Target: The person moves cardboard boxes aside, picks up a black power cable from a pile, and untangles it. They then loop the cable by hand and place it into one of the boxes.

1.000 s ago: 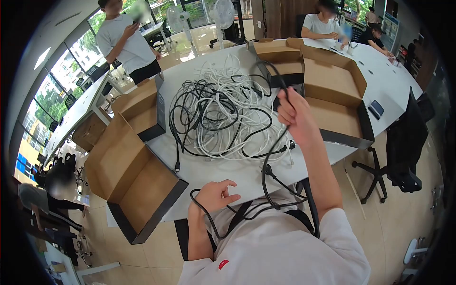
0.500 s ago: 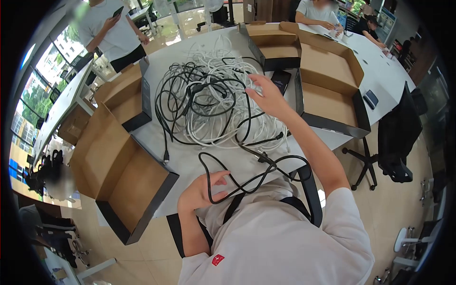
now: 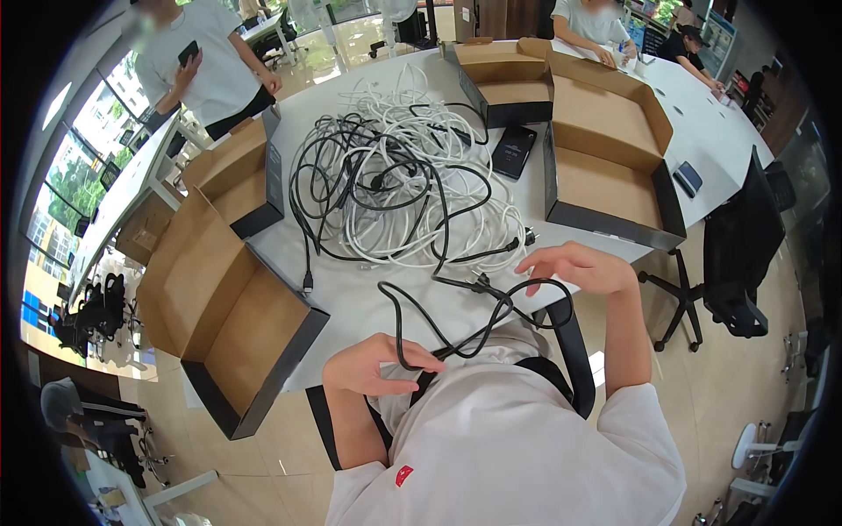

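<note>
A tangled heap of white cables [image 3: 412, 219] and black cables [image 3: 303, 175] lies on the white table [image 3: 351, 307]. One black cable loop [image 3: 500, 316] hangs out over the near table edge, beside a black plug [image 3: 481, 279]. My left hand [image 3: 381, 364] is at the loop's left end, thumb and fingers apart around the cable without a visible grip. My right hand [image 3: 583, 267] hovers over the loop's right side, fingers spread and slightly bent, holding nothing visible.
Open cardboard boxes stand at the left [image 3: 237, 342], the back left [image 3: 237, 184], the back [image 3: 509, 92] and the right [image 3: 614, 184]. A black phone [image 3: 514, 152] lies beside the heap. One person [image 3: 202, 61] stands back left; others sit at the far right.
My right hand has come back from the heap toward the near table edge. My left hand has lowered slightly. The black cable in the heap has shifted, and the phone is now uncovered.
</note>
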The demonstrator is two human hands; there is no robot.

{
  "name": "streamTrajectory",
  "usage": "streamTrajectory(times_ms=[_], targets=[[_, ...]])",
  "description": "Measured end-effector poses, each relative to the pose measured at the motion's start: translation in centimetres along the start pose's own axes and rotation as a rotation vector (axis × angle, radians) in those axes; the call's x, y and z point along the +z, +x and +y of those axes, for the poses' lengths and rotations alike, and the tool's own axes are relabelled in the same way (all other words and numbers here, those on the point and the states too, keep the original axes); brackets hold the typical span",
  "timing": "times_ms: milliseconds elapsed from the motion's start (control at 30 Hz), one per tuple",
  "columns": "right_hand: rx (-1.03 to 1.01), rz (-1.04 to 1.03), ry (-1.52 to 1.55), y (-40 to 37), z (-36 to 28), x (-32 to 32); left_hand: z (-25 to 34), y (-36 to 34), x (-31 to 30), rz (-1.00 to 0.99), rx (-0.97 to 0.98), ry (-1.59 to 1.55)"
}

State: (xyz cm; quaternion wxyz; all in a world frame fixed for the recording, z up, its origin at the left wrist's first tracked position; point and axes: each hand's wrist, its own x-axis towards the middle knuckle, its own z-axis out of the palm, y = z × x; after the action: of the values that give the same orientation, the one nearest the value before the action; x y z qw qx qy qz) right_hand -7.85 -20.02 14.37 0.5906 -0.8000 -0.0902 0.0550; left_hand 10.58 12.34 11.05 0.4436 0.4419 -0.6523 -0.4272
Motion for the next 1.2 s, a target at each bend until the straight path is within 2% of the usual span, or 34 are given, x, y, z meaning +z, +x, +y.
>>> streamTrajectory(times_ms=[67,100,133,167,233,267,300,367,433,533,633,733,933,1000,1033,1133,1200], targets=[[-0.142,-0.07,0.254,-0.8,0.9,0.2,-0.5,-0.1,0.0,0.088,0.052,-0.046],[-0.121,-0.035,0.29,-1.1,1.2,0.6,-0.6,-0.2,0.0,0.131,0.077,-0.069],[-0.101,0.0,0.327,-1.3,1.5,1.2,-0.6,-0.6,0.5,0.256,0.058,-0.211],[-0.082,0.036,0.365,-1.3,1.7,1.6,-0.8,-0.6,0.9,0.365,0.169,-0.275],[0.0,0.232,0.238,-0.6,2.3,2.0,-1.4,-0.5,1.5,0.581,0.391,-0.409],[0.064,0.345,0.204,-0.1,2.4,2.2,-1.4,-0.7,1.5,0.687,0.392,-0.42],[0.13,0.456,0.171,0.4,2.7,2.3,-1.8,-0.8,1.4,0.71,0.479,-0.576],[0.089,0.586,0.044,1.1,3.9,2.9,-2.2,-0.3,0.9,0.756,0.653,-0.892],[0.059,0.642,-0.066,1.7,4.3,3.4,-2.0,0.2,0.9,0.786,0.677,-1.053],[0.113,0.645,0.05,2.2,3.1,4.2,-2.8,0.6,0.5,0.899,0.746,-1.282],[-0.015,0.673,0.114,2.5,3.1,4.3,-3.9,0.4,0.1,0.922,0.722,-1.403],[-0.138,0.71,0.118,2.7,2.7,4.5,-4.0,0.9,0.4,0.935,0.68,-1.365],[-0.151,0.717,0.238,3.1,0.9,4.7,-4.5,1.8,1.1,0.959,0.509,-1.35],[-0.035,0.645,0.307,3.5,0.5,5.0,-4.6,2.3,1.8,0.98,0.415,-1.36],[0.022,0.609,0.341,3.8,0.3,5.2,-4.7,2.5,2.2,0.976,0.354,-1.191],[0.112,0.453,0.118,5.1,0.5,6.2,-4.8,3.1,3.0,0.984,0.143,-0.714],[0.019,0.388,0.191,5.6,1.9,6.8,-4.0,3.4,2.9,1.006,0.015,-0.553]])
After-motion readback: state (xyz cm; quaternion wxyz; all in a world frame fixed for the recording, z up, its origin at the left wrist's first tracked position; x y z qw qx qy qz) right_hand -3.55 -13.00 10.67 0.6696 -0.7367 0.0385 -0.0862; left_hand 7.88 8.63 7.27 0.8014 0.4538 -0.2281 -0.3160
